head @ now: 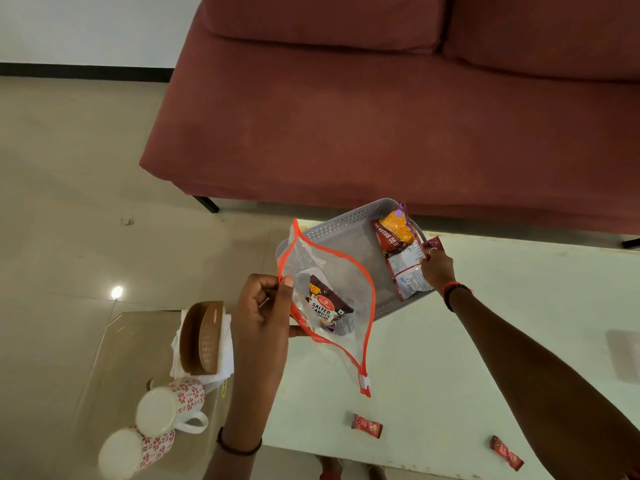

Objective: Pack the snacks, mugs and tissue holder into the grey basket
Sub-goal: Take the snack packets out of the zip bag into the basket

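Note:
My left hand [265, 306] pinches the orange rim of a clear zip pouch [341, 285], held up and gaping, with a salted peanuts packet [329, 308] inside. The grey basket [341, 233] stands on the white table behind it. Inside the basket's right side stand an aloo bhujia packet [394, 230] and a second packet [407, 268]. There my right hand [437, 266] grips a small maroon packet [434, 243] at the basket's right rim. The brown tissue holder [202, 337] and two floral mugs [169, 407] [133, 450] sit on the glass table at left.
Two small red sachets [366, 425] [506, 452] lie on the white table [485, 323] near its front. A maroon sofa [381, 116] stands beyond the table. The glass table [114, 358] adjoins the white one at the left, over a tiled floor.

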Demonstrator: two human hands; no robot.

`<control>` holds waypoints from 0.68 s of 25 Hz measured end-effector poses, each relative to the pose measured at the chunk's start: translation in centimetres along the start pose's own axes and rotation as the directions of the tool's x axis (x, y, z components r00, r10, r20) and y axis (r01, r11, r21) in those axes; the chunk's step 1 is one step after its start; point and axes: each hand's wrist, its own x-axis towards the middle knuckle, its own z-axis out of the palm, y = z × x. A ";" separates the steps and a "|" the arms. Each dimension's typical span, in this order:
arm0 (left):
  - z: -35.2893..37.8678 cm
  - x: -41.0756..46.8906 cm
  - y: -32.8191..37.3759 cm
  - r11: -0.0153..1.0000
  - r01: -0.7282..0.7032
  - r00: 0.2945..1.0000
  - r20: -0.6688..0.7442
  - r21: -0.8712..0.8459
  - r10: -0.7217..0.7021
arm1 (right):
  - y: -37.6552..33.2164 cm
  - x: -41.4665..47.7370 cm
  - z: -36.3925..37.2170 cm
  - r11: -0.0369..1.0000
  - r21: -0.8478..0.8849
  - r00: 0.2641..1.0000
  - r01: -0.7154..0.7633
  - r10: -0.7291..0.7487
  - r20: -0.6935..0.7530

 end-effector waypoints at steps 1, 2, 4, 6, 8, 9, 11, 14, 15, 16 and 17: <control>0.0 0.1 0.0 1.000 0.002 1.000 0.001 -0.003 -0.002 | 0.0 0.0 -0.1 1.000 -0.007 1.000 0.009 -0.010 -0.020; 0.1 0.1 0.0 1.000 0.003 1.000 0.004 -0.001 -0.003 | 0.0 -0.1 -0.2 1.000 -0.018 0.999 0.021 -0.022 -0.041; 0.1 0.2 -0.1 1.000 0.002 1.000 0.007 0.007 -0.003 | -0.1 -0.2 -0.6 0.999 -0.038 0.996 0.035 -0.038 -0.075; 0.1 0.2 -0.2 1.000 0.001 1.000 -0.002 0.013 -0.001 | -0.4 -0.7 -1.6 0.998 -0.039 0.993 0.049 -0.053 -0.105; 0.1 0.1 -0.3 1.000 0.001 1.000 -0.019 0.024 0.000 | -1.7 -1.8 -3.1 0.997 0.027 0.987 0.069 -0.065 -0.147; 0.1 0.0 -0.3 1.000 -0.004 1.000 -0.026 0.028 0.004 | -2.8 -2.8 -4.2 0.992 0.098 0.984 0.076 -0.059 -0.168; 0.2 -0.3 -0.3 0.999 -0.028 0.999 -0.029 0.030 0.029 | -5.7 -5.9 -6.8 0.960 0.249 0.979 0.126 -0.079 -0.190; 0.4 -0.9 -0.1 0.999 -0.039 0.999 -0.013 0.036 0.039 | -9.6 -13.6 -12.0 0.862 0.391 0.944 0.323 -0.264 -0.197; 0.5 -1.1 0.0 0.998 -0.040 0.999 -0.007 0.039 0.040 | -10.3 -16.6 -13.7 0.802 0.462 0.924 0.379 -0.353 -0.145; 0.7 -1.4 0.1 0.997 -0.050 0.999 -0.005 0.053 0.051 | -10.8 -19.4 -15.0 0.745 0.546 0.896 0.383 -0.443 -0.024; 1.0 -1.7 0.2 0.995 -0.065 0.998 -0.005 0.071 0.065 | -11.2 -21.8 -15.5 0.716 0.624 0.851 0.312 -0.502 0.151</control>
